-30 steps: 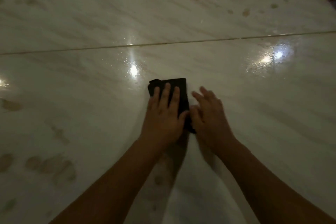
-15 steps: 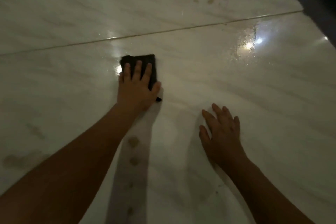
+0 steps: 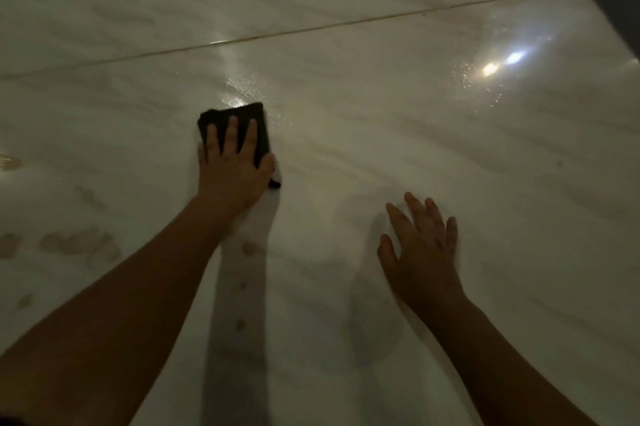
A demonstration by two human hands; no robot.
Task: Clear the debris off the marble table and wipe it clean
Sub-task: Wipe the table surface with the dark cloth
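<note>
slides dark cloth (image 3: 250,113) away from right grip (image 3: 424,252), toward the seam (image 3: 311,29), under left grip (image 3: 232,173) pressed flat, fingers straight; rests right grip spread, empty, on the surface (image 3: 450,155); leaves tan stains (image 3: 79,244) unwiped yet.

Dim indoor room, kind unclear: polished marble table (image 3: 381,135), slab seam (image 3: 311,30), brown stains (image 3: 79,245), lamp glare (image 3: 490,69).

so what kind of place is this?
Probably a dim indoor room, maybe a dining area; can't say more. Cues: a big polished marble table with a seam between slabs, lamp glare reflected on it, brown stains, and the left hand pressing a black cloth.
</note>
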